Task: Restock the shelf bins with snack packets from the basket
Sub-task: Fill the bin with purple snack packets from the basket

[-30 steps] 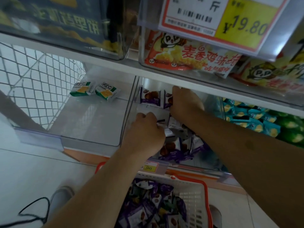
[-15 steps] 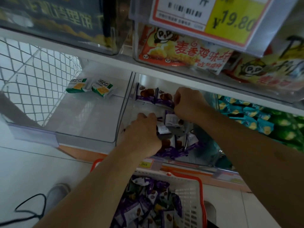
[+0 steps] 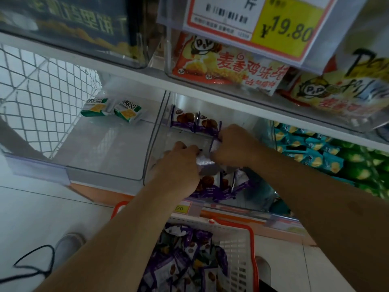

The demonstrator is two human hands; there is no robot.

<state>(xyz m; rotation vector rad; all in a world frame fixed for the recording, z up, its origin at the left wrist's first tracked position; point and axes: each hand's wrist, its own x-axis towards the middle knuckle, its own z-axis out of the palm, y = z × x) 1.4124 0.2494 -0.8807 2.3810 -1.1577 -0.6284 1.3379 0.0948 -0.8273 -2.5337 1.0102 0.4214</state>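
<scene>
Both my hands reach into a clear plastic shelf bin (image 3: pixel 156 131) on the lower shelf. My left hand (image 3: pixel 179 163) and my right hand (image 3: pixel 233 144) each grip purple-and-white snack packets (image 3: pixel 205 163) between them in the middle of the bin. Two purple packets (image 3: pixel 195 121) stand upright at the bin's back. More purple packets (image 3: pixel 219 186) lie heaped at its front. Below the shelf sits a white basket with a red rim (image 3: pixel 250 230), holding several purple packets (image 3: pixel 189 256).
The clear bin to the left (image 3: pixel 105 157) holds two green-and-white packets (image 3: pixel 111 109) at its back. Teal and green packets (image 3: pixel 311 150) fill the bin to the right. The upper shelf carries orange snack bags (image 3: pixel 229 66) and a price tag (image 3: pixel 252 20). A black cable (image 3: pixel 31 264) lies on the floor.
My right hand has drawn back from the bin's rear toward my left hand, and the two now meet over the packets. The camera has shifted slightly.
</scene>
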